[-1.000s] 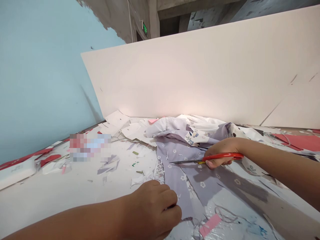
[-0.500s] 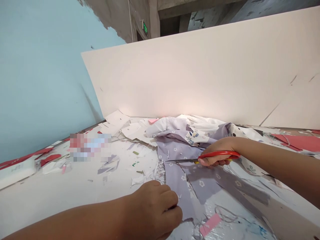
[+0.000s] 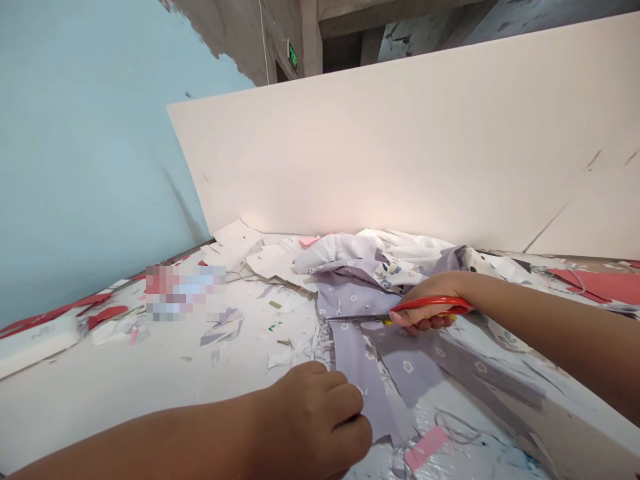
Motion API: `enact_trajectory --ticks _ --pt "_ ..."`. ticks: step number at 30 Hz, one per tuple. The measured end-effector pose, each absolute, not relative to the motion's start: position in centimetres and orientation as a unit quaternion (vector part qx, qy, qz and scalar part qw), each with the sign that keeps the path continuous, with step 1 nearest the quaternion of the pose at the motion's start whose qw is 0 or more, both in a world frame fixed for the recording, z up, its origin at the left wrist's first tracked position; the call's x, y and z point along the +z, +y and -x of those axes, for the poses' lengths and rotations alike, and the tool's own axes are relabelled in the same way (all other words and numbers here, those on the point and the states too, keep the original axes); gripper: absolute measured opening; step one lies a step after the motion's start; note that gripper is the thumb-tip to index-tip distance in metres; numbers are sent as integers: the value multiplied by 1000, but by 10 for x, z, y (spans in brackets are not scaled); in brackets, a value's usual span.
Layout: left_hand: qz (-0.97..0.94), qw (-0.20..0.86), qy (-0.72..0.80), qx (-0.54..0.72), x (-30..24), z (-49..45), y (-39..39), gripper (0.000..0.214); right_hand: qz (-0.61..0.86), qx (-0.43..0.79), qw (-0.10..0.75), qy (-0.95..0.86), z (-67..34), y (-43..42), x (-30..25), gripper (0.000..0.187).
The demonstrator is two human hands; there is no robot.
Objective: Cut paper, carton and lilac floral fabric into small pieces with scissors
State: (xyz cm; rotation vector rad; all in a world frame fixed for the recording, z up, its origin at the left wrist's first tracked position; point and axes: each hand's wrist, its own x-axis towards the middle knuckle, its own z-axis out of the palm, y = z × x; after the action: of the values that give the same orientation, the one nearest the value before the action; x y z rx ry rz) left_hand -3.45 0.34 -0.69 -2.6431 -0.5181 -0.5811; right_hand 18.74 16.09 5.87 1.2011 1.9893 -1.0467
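As the left hand (image 3: 313,420) pinches lilac floral cloth (image 3: 357,380) at six o'clock, the right hand (image 3: 425,313) clenches red scissors (image 3: 433,305) at three. Their blades (image 3: 355,319) lie across the cloth

Right hand (image 3: 425,310): red scissors (image 3: 435,305); left hand (image 3: 310,420): lilac cloth (image 3: 363,380).

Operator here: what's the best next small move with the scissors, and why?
I'd probably take one more short snip forward. The right hand holds the red-handled scissors with the blades lying along the lilac floral fabric, and the left hand is at the fabric's lower part, seemingly steadying it.
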Motion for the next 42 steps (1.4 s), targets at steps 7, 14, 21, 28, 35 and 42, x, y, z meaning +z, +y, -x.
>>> enact_trajectory --ticks 7,14,21,28,35,42 --pt "941 190 -186 -212 -6 34 4 6 -424 -378 303 765 -181 161 63 72" --pt "945 177 -185 -203 -7 35 4 6 -395 -335 299 801 -179 166 65 68" --pt "945 177 -187 -199 -8 36 5 3 -396 -311 276 818 -183 167 59 64" --pt "945 183 -191 -191 -9 37 5 5 -408 -307 278 813 -181 168 55 55" --pt "946 185 -198 -180 -10 37 5 6 -417 -326 277 802 -179 167 57 52" --pt "945 180 -196 -192 -10 38 5 4 -397 -335 240 820 -179 167 50 52"
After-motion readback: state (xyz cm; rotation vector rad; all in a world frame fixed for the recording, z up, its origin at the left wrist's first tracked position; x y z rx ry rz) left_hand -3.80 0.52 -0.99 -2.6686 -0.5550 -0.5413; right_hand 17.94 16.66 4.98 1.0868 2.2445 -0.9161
